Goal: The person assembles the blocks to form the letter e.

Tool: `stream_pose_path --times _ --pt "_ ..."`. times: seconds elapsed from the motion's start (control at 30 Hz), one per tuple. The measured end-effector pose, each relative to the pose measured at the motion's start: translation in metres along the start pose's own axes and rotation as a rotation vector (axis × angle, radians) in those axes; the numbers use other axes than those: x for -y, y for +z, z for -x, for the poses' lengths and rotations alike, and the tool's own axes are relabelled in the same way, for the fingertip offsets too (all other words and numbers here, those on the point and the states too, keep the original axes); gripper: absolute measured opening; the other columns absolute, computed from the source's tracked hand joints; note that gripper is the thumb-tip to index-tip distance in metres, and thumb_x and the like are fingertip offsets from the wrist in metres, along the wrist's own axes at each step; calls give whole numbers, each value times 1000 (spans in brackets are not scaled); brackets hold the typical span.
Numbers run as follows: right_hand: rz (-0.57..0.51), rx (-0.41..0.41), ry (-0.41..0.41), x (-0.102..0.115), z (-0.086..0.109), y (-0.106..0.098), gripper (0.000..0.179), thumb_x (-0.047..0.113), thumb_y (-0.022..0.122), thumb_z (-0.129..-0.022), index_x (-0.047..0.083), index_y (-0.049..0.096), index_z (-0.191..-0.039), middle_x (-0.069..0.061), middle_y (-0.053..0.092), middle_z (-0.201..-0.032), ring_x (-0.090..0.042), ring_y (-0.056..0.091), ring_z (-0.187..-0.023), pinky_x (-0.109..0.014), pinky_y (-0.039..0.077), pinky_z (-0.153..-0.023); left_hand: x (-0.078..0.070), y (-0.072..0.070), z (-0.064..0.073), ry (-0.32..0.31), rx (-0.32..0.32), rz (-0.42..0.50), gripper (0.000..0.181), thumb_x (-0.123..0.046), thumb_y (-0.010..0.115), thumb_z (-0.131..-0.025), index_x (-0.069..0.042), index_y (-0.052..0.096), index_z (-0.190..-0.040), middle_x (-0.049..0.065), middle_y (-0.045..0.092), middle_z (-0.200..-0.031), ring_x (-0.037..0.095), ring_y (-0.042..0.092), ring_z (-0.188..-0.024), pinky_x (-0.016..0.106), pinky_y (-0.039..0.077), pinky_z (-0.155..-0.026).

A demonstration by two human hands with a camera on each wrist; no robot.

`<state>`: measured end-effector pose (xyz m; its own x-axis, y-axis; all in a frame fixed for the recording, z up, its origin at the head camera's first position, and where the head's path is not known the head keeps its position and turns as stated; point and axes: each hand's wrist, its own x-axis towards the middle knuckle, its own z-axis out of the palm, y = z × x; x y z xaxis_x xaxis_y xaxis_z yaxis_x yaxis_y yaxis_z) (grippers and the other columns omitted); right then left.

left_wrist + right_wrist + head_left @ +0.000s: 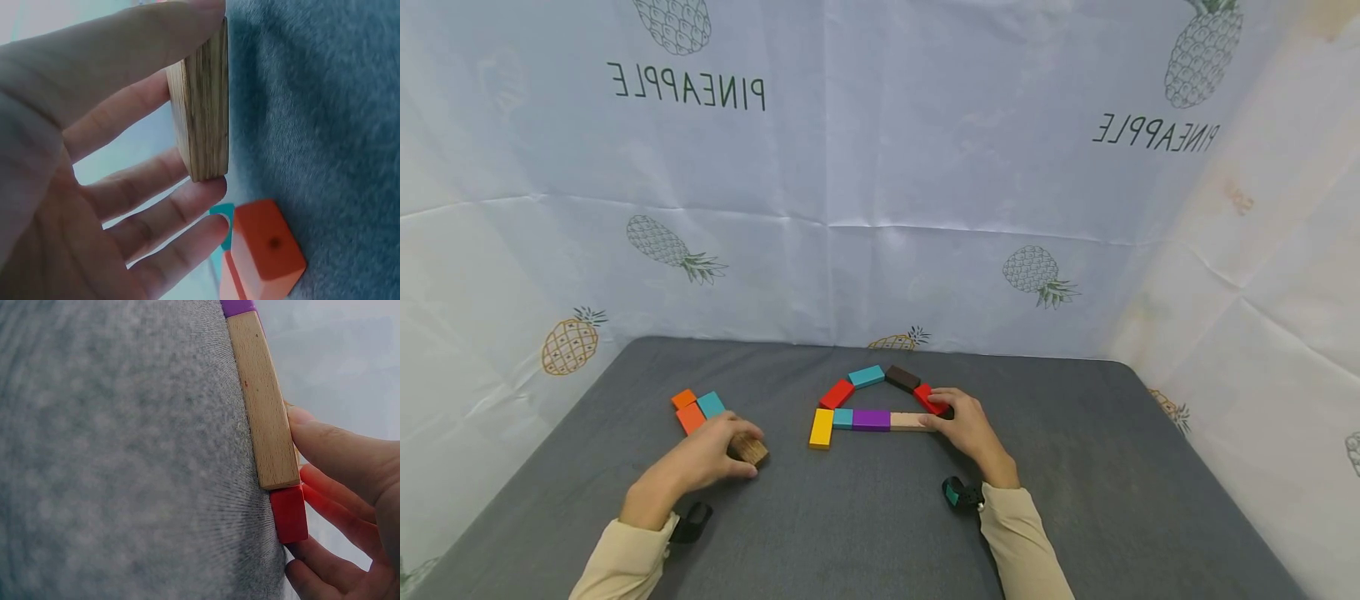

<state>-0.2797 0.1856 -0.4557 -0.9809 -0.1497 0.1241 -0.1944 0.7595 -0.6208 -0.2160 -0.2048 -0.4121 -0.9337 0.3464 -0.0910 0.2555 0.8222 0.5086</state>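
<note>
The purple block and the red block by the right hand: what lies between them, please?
In the right wrist view, one light wooden block lies between the purple block and that red block.

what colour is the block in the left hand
The block is brown with darker wood-grain streaks, best seen in the left wrist view.

- Head view: the backdrop (917,150) is brightly lit, tinted warmer at right.
- Left wrist: the upper left is washed out.
- Right wrist: grey cloth (125,456) is blurred.
</note>
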Motion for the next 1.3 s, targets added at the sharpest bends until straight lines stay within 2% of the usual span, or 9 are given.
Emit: stream_pose_path --times 0.3,0.57,0.8,0.97,1.07,1.3 --pt "20 -21 -28 0 0 0 47 24 78 -86 0 67 -125 -17 59 -138 -41 49 -133 -59 42 -107 -8 8 -2 68 19 15 48 -21 88 -73 -11 71 -116 8 63 -118 21 61 -101 39 55 -83" --pt "13 -6 -13 1 1 -1 48 26 77 -87 1 67 -126 -16 58 -139 -40 48 -134 -58 41 -108 -18 17 -6 56 72 6 46 -18 89 -72 -14 71 -115 6 63 -119 22 58 -102 41 55 -83" --pt "10 -1 -2 1 0 0 47 25 77 -87 2 67 -127 -15 58 -140 -39 47 -135 -58 41 -109 -22 20 -8 87 108 16 49 -17 89 -72 -13 70 -117 6 62 -119 23 58 -101 41 54 -82" --pt "10 2 0 1 0 -1 48 25 77 -87 2 67 -127 -15 58 -140 -40 47 -135 -58 41 -109 -22 18 -6 4 91 47 61 -23 90 -70 -9 65 -124 6 60 -117 22 57 -104 46 52 -90" --pt "1 7 10 2 -1 -1 49 26 77 -87 2 66 -128 -15 57 -142 -39 46 -137 -58 39 -110 -21 17 -5 -45 79 46 63 -26 90 -70 -6 63 -123 4 60 -110 21 56 -102 47 51 -91" --pt "11 10 17 2 -1 0 49 26 77 -87 3 66 -129 -14 57 -142 -39 46 -137 -59 40 -109 -22 19 -7 -38 77 12 57 -28 89 -73 -5 63 -118 2 59 -102 18 53 -96 43 49 -86"
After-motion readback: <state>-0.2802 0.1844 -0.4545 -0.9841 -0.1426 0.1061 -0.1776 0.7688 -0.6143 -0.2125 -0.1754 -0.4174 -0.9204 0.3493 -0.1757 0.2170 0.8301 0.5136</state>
